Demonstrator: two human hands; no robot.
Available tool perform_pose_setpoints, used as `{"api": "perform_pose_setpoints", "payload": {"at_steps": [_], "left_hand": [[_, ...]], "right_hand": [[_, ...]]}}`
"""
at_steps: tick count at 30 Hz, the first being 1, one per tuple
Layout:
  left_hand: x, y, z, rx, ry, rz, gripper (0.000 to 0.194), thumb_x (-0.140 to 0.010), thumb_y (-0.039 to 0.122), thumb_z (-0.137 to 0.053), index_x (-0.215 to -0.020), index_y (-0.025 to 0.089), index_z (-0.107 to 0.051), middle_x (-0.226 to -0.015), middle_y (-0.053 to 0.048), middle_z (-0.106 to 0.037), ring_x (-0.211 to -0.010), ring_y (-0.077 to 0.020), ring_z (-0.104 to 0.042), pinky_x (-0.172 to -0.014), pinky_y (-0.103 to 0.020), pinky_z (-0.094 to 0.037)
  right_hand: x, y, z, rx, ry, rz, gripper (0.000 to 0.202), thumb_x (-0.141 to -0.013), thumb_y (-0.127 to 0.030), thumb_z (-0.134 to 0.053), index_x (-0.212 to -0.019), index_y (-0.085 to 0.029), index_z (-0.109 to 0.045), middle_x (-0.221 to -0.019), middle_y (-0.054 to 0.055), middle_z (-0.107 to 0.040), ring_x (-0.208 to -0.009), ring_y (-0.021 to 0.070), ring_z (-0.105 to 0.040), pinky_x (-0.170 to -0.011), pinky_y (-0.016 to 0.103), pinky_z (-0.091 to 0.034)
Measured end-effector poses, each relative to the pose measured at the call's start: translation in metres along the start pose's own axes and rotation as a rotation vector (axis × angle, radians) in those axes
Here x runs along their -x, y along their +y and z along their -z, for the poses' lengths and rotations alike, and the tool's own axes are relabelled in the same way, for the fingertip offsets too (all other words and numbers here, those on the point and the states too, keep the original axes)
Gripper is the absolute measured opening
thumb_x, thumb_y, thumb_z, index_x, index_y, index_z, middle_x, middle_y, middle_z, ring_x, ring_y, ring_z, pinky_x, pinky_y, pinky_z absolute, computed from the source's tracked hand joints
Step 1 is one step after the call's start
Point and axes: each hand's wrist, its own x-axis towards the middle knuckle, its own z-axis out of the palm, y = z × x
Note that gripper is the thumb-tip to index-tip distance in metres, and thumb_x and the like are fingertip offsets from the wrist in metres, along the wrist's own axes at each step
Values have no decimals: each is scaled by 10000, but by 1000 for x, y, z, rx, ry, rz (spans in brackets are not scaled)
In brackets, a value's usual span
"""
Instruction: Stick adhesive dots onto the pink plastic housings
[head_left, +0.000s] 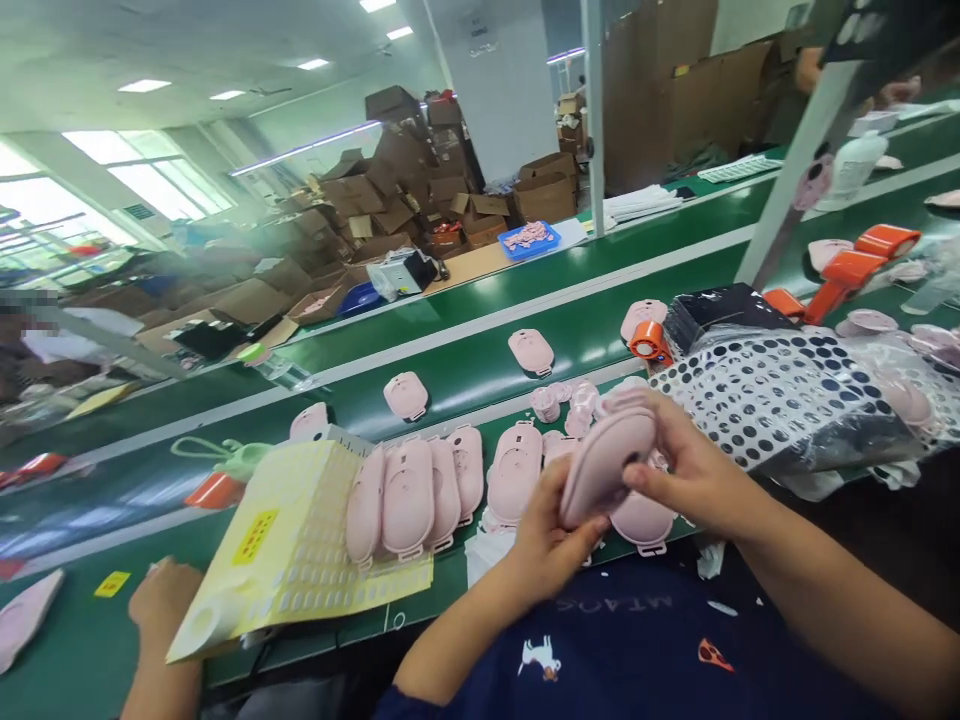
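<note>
Between my two hands is a pink oval plastic shell (611,462), tilted on edge above the green bench. My left hand (551,535) grips its lower left side, fingers behind it and thumb along the bottom. My right hand (682,465) holds the upper right side, with the thumb pressed near a dark round spot on the shell. Just left of my hands, another pink shell (516,472) lies on the bench, beside a row of overlapping shells (407,495). One more shell (643,520) lies partly hidden under my hands.
A yellow sticker sheet (292,530) lies left of the shells. Black-dotted sheet material (780,395) and orange parts (851,270) are at the right. Pink shells (531,352) sit on the green conveyor (465,375). Another person's hand (165,595) is at the lower left.
</note>
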Motion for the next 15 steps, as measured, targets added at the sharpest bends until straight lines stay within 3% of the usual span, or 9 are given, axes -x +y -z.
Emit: {"api": "perform_pose_setpoints", "payload": {"at_steps": [2,4,8,10,12,13,15], "left_hand": [[1,5,-1,124,-91,99,566,-911,269,-683,-1439,273,-480,-1244,-125,-672,-1088,-279,-699,-939,-448,-596],[0,9,-1,165,-146,112,655,-873,256,-715,-1469,255,-444,-1261,-142,-663,-1096,-299,-695,-938,-461,-593],[-16,8,9,169,-239,152,775,-812,277,-773,-1503,232,-424,-1345,-161,-632,-1164,-319,-670,-980,-476,-573],[-35,-1,21,135,-95,242,697,-777,355,-826,-1406,224,-556,-1258,-142,-686,-1101,-315,-690,-932,-456,-594],[-60,-15,37,48,210,335,585,-774,422,-842,-1281,202,-651,-1193,-129,-710,-1054,-304,-690,-906,-446,-595],[-73,-23,45,4,356,366,525,-822,433,-805,-1262,188,-656,-1212,-129,-698,-1064,-293,-681,-915,-453,-587],[-97,-38,59,-39,515,391,440,-931,402,-696,-1297,170,-616,-1292,-123,-646,-1102,-266,-657,-939,-473,-570]], "right_hand": [[5,10,-5,-145,-32,-61,554,-770,-473,-823,-1229,-276,-585,-1183,73,-686,-1009,226,-668,-834,341,-566],[8,19,-9,-233,33,-137,557,-756,-485,-844,-1210,-279,-595,-1130,73,-714,-936,226,-695,-784,338,-592],[4,29,-7,-250,98,-203,633,-748,-540,-835,-1256,-273,-568,-1121,105,-738,-922,266,-726,-790,393,-619],[0,30,1,-212,58,-162,694,-779,-604,-782,-1340,-300,-510,-1246,138,-710,-1026,297,-724,-862,433,-613],[-1,30,12,-185,47,-92,718,-800,-653,-730,-1390,-345,-459,-1400,156,-633,-1157,323,-691,-946,466,-588],[-1,30,17,-179,66,-64,697,-807,-661,-715,-1383,-360,-464,-1437,156,-607,-1194,329,-677,-973,476,-577],[3,31,25,-167,115,-44,591,-819,-637,-710,-1311,-361,-534,-1410,147,-626,-1168,319,-693,-968,471,-583]]}}
